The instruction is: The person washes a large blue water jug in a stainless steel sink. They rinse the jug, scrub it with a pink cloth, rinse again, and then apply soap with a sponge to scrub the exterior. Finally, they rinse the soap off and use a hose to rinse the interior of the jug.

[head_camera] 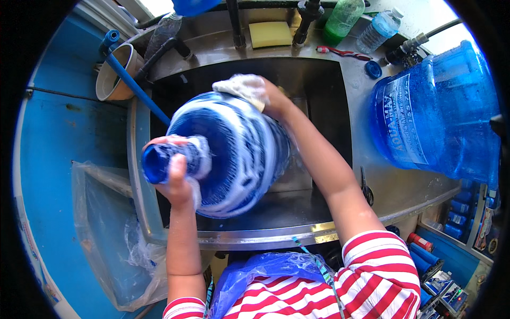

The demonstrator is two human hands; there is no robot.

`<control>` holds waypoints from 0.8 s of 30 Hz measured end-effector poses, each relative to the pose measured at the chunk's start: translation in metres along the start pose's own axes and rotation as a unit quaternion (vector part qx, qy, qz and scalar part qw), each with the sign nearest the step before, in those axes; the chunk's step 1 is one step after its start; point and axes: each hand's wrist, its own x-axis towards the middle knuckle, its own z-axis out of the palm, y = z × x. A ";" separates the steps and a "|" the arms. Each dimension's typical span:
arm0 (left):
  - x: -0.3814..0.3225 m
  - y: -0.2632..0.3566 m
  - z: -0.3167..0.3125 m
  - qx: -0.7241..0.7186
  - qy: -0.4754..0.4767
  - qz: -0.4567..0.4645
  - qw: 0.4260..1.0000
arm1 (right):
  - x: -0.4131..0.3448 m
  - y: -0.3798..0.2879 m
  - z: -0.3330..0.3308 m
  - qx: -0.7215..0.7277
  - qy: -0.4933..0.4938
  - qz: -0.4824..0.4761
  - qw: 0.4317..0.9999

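A large blue water jug [215, 135], streaked with white suds, lies tilted over the dark basin of a steel sink [326, 191]. Its open mouth points toward me on the left. My left hand [177, 179] is wrapped around the soapy neck, thumb on the near side. On the jug's far side my right hand [275, 97] holds a white cloth [241, 87] pressed against the foamy wall. Blur on the jug hides its surface detail, and its base reaches away to the right, partly behind my right forearm.
At right a second blue jug [434, 115] stands on the steel counter, near scissors [367, 187], a blue cap [373, 69] and a toothbrush [343, 53]. Behind the basin are a yellow sponge [271, 34] and bottles [380, 31]. A blue pipe [137, 85] slants down at left beside a pot [119, 71].
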 end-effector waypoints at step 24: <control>0.013 -0.009 -0.019 0.000 0.120 -0.028 0.992 | -0.041 0.103 -0.045 -0.218 0.010 0.210 0.953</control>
